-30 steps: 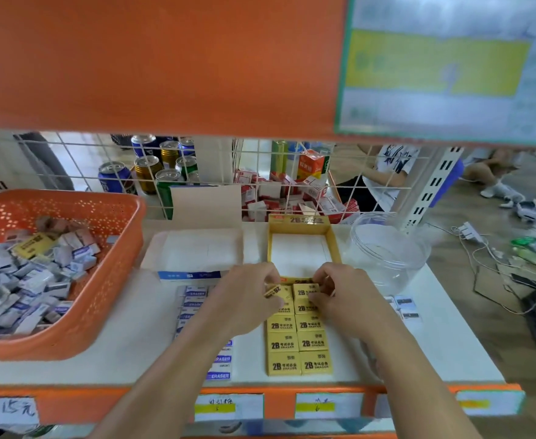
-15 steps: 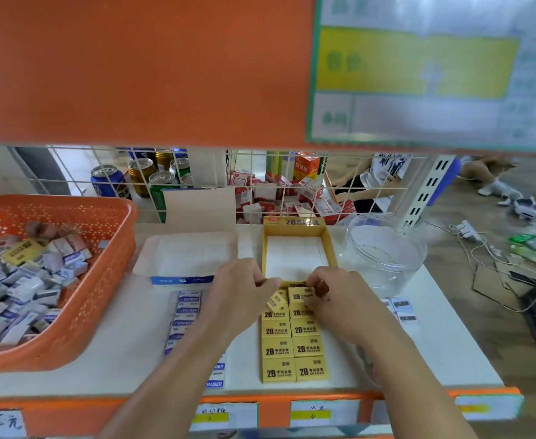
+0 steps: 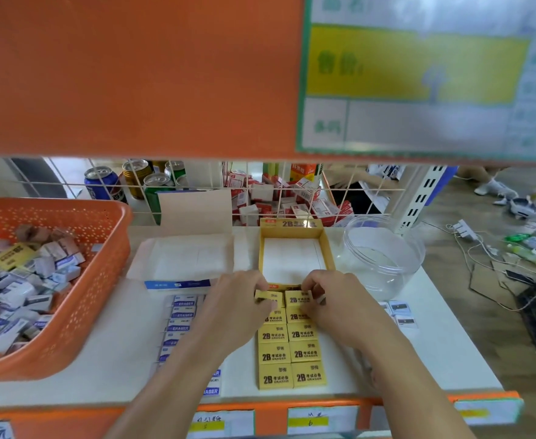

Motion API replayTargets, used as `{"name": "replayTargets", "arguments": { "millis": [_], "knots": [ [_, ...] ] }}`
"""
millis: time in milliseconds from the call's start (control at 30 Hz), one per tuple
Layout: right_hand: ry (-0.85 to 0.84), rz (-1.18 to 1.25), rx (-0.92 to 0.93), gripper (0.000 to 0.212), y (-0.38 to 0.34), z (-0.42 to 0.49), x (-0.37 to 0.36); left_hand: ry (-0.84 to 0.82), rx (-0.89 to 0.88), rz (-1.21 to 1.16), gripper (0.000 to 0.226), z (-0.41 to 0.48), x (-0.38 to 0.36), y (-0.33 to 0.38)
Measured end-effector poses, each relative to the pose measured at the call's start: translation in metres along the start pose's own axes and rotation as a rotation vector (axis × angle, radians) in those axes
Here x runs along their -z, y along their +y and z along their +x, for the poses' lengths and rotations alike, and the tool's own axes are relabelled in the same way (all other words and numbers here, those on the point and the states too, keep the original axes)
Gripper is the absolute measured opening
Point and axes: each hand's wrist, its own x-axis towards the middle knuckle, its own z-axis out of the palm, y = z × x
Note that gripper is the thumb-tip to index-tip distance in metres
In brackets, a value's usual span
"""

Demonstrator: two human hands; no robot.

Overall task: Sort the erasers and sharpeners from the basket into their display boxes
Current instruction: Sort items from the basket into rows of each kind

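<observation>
Both hands are working at the near edge of the yellow display box [image 3: 329,251]. The left hand [image 3: 238,304] pinches a yellow eraser [image 3: 268,297], tipped up just in front of the box. The right hand [image 3: 339,304] curls its fingers onto the neighbouring eraser [image 3: 299,299], which lies flat. A double row of yellow erasers [image 3: 292,356] runs from the box toward the person. Left of the box sit the white display box [image 3: 181,258], the blue-labelled erasers [image 3: 181,315] and, farther left, the heaped orange basket [image 3: 102,280]. Right of it stands a clear jar [image 3: 383,258]
</observation>
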Motion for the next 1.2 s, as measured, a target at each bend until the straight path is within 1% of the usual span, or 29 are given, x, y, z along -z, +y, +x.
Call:
{"name": "replayTargets", "arguments": {
  "millis": [133, 333, 600, 800, 900, 967, 1033, 1133, 1200],
  "knots": [
    [-0.004, 0.009, -0.002, 0.02, -0.001, -0.001, 0.001, 0.032, 0.009, -0.042, 0.014, 0.002, -0.005, 0.001],
    [0.003, 0.004, -0.003, 0.022, -0.002, 0.0, 0.001, 0.015, 0.044, -0.066, 0.017, 0.006, -0.007, -0.004],
    [-0.023, -0.007, -0.024, 0.021, -0.003, 0.001, 0.001, -0.034, 0.038, -0.093, 0.018, 0.011, -0.005, -0.007],
    [-0.026, -0.017, -0.041, 0.02, -0.006, 0.001, 0.002, -0.031, 0.041, -0.1, 0.019, 0.01, -0.005, -0.006],
    [-0.009, -0.061, -0.053, 0.02, -0.008, -0.003, 0.005, -0.028, 0.041, -0.092, 0.018, 0.005, -0.001, -0.002],
    [0.014, -0.087, -0.072, 0.023, -0.014, -0.006, 0.009, 0.004, 0.014, -0.036, 0.023, -0.001, 0.007, 0.003],
    [0.05, -0.141, -0.061, 0.028, -0.027, -0.009, 0.014, 0.075, -0.026, 0.06, 0.031, -0.008, 0.019, 0.007],
    [0.118, -0.182, 0.039, 0.032, -0.055, -0.011, 0.015, 0.248, -0.089, 0.164, 0.032, -0.023, 0.046, 0.005],
    [0.142, -0.187, 0.145, 0.035, -0.077, -0.009, 0.009, 0.298, -0.08, 0.231, 0.035, -0.037, 0.068, -0.002]
  ]
}}
